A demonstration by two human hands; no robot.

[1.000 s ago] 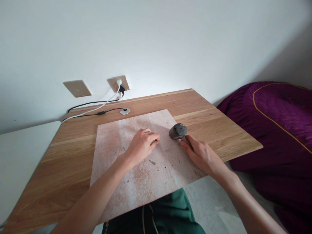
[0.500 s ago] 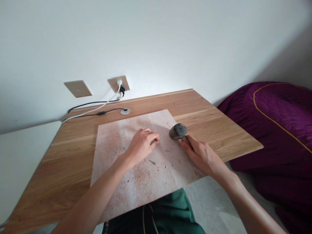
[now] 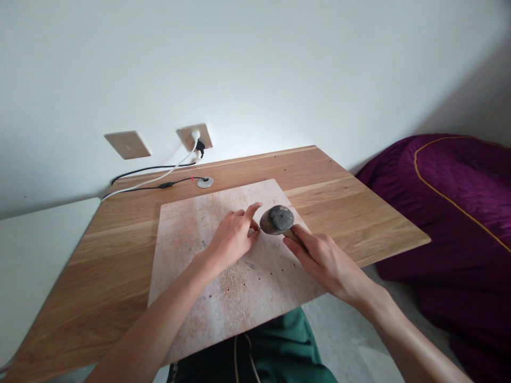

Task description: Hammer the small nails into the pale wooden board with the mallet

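A pale pinkish board (image 3: 239, 282) lies on the wooden desk (image 3: 120, 255), dotted with small holes and a few loose nails (image 3: 250, 265). My left hand (image 3: 233, 236) rests on the board, its fingers pinched on something small I cannot make out, the index finger stretched forward. My right hand (image 3: 323, 258) grips the wooden handle of a hammer. The hammer's dark metal head (image 3: 277, 219) sits right beside my left fingertips.
Two wall plates are on the white wall, one (image 3: 195, 136) with white and black cables running onto the desk. A metal grommet (image 3: 204, 182) sits at the desk's back. A purple bed cover (image 3: 459, 197) lies to the right, green trousers (image 3: 255, 356) below.
My right hand has brought the hammer head to the left, up against my left fingertips. My left index finger has stretched out.
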